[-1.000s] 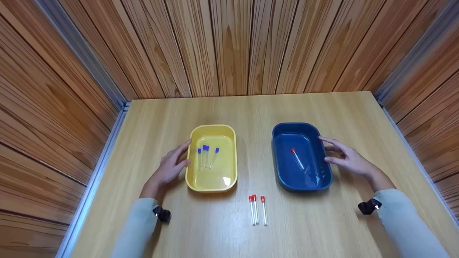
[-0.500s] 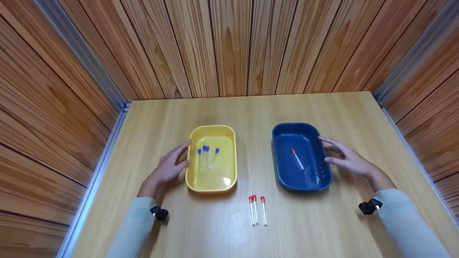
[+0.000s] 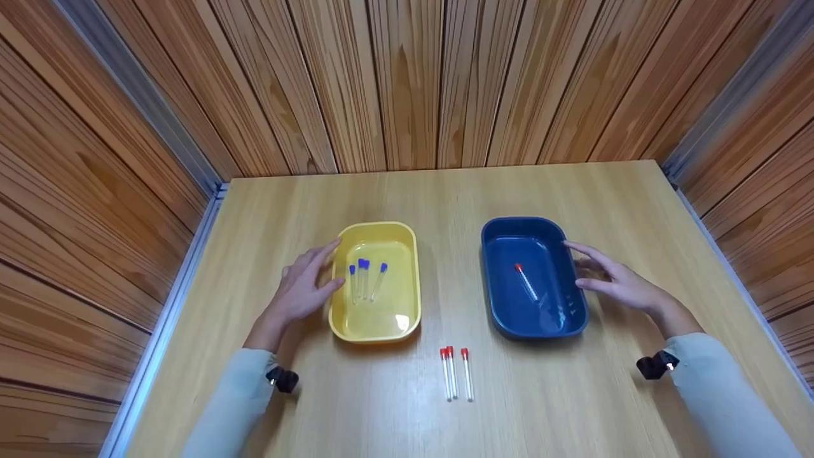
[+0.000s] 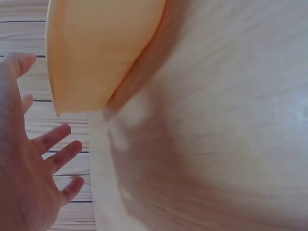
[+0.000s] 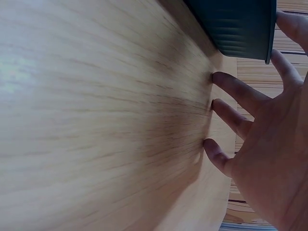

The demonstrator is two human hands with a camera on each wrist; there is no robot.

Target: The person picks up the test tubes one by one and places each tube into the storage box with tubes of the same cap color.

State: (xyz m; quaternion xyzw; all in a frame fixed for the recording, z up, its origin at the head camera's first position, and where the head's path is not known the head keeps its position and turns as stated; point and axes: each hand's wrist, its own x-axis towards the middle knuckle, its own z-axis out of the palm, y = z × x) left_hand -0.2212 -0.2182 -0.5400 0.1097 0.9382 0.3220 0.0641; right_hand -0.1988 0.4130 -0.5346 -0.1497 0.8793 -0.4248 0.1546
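Observation:
In the head view my left hand (image 3: pixel 300 291) is at the left side of the yellow tray (image 3: pixel 375 326), thumb and forefinger overlapping its rim. The left wrist view shows its fingers spread, apart from the tray's wall (image 4: pixel 96 57). Several blue-capped clear tubes (image 3: pixel 363 280) lie inside that tray. My right hand (image 3: pixel 626 287) is beside the blue tray (image 3: pixel 509 313), thumb and forefinger right at its right rim. Its other fingertips (image 5: pixel 219 79) reach down to the table. One red-capped tube (image 3: pixel 526 282) lies in the blue tray.
Three red-capped tubes (image 3: pixel 453 375) lie on the wooden table (image 3: pixel 445 210) between the trays, nearer to me. Wood-plank walls (image 3: pixel 407 83) stand at the back and both sides, with metal rails (image 3: pixel 184 280) along the table's sides.
My left hand has lifted slightly and shifted, so its thumb now reaches over the yellow tray's rim. The right hand, trays and tubes stay in place.

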